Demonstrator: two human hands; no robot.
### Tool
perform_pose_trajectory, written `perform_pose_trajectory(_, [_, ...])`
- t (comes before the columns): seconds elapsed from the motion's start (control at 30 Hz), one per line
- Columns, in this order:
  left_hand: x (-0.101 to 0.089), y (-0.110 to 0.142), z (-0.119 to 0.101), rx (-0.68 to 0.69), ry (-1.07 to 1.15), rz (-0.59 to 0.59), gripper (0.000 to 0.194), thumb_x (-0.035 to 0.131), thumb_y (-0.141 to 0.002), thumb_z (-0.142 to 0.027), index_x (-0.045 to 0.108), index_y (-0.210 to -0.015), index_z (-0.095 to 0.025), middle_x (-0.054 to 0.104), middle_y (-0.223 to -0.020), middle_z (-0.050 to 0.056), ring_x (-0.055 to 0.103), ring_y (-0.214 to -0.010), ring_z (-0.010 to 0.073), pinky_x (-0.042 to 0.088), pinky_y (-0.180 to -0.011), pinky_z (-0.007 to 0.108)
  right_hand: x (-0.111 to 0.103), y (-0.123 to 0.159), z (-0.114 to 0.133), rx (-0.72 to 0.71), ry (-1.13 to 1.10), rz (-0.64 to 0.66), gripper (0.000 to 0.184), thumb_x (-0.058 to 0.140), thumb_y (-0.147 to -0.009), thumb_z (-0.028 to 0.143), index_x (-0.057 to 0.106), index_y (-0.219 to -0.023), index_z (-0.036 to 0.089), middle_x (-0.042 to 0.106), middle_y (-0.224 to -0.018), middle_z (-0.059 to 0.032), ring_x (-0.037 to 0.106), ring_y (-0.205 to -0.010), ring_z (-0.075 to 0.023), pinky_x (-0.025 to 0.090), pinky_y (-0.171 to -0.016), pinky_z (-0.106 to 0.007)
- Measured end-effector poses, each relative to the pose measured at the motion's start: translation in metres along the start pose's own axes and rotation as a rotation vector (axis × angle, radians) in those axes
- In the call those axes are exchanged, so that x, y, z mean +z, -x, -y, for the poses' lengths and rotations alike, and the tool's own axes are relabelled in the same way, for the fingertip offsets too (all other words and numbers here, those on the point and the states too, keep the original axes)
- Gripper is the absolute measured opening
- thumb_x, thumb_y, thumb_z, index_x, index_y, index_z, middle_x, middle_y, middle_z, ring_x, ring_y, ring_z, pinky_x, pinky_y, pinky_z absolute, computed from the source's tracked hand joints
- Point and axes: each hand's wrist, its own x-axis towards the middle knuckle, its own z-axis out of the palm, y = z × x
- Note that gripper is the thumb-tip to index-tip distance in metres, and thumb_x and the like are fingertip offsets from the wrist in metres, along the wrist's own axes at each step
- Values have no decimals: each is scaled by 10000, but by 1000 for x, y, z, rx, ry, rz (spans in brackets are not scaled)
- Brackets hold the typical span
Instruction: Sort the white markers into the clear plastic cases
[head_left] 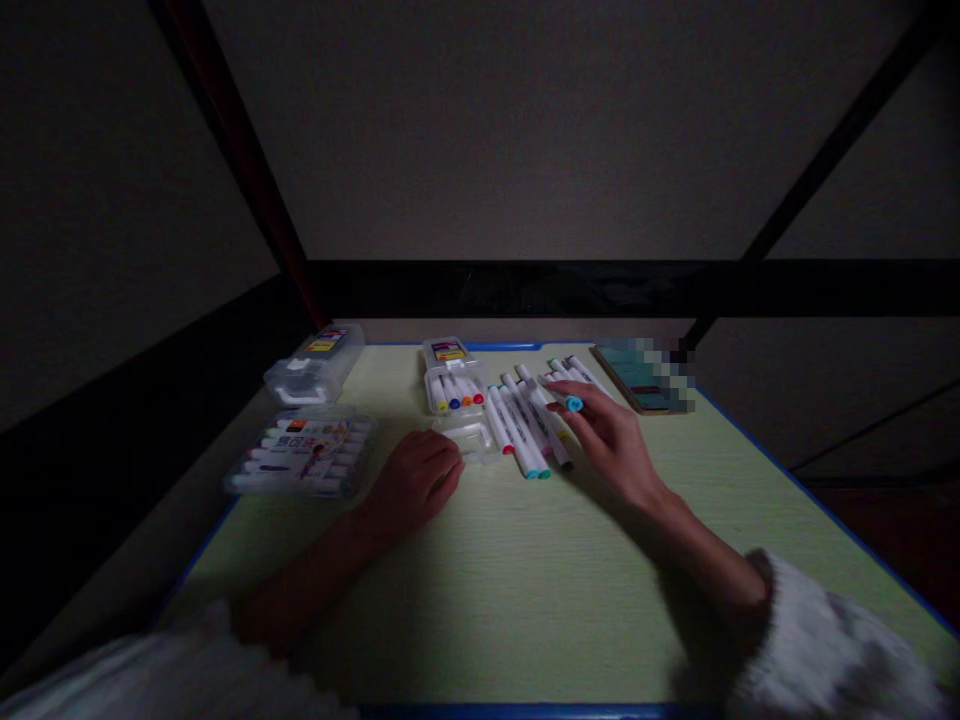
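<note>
My right hand (611, 440) pinches a white marker (561, 393) with a light blue end, above the right side of a loose group of white markers (517, 425) on the table. Those markers have coloured ends, among them red, blue, green and black. My left hand (420, 475) rests on the table with its fingers curled in, and nothing shows in it. Just beyond its knuckles lies the clear open lid (480, 440) of a small plastic marker case (454, 355). Inside that case stand several markers (455, 392) with yellow, blue, orange and red ends.
A clear plastic case (319, 365) stands at the table's back left. In front of it lies a transparent pack of markers (304, 450). At the back right is a flat greenish booklet (637, 375), partly blurred out. The pale table (480, 600) has blue edges, with a wall behind.
</note>
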Motion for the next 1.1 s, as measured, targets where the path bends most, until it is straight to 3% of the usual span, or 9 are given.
perform_pose_trajectory(0.57, [-1, 0, -1, -2, 15, 5, 140, 475, -848, -131, 568, -745, -145, 613, -752, 37, 532, -716, 148, 425, -691, 287, 0, 1, 3, -149, 92, -74, 201, 531, -798, 137, 624, -948, 233, 675, -977, -21, 614, -958, -189, 467, -871, -392])
perform_pose_trajectory(1.1, [-1, 0, -1, 1, -1, -1, 142, 472, -850, -139, 571, -749, -152, 618, -752, 36, 534, -707, 144, 426, -683, 283, 3, 2, 6, -164, 68, -107, 187, 535, -773, 113, 623, -891, 228, 681, -938, -14, 624, -905, -176, 471, -845, -369])
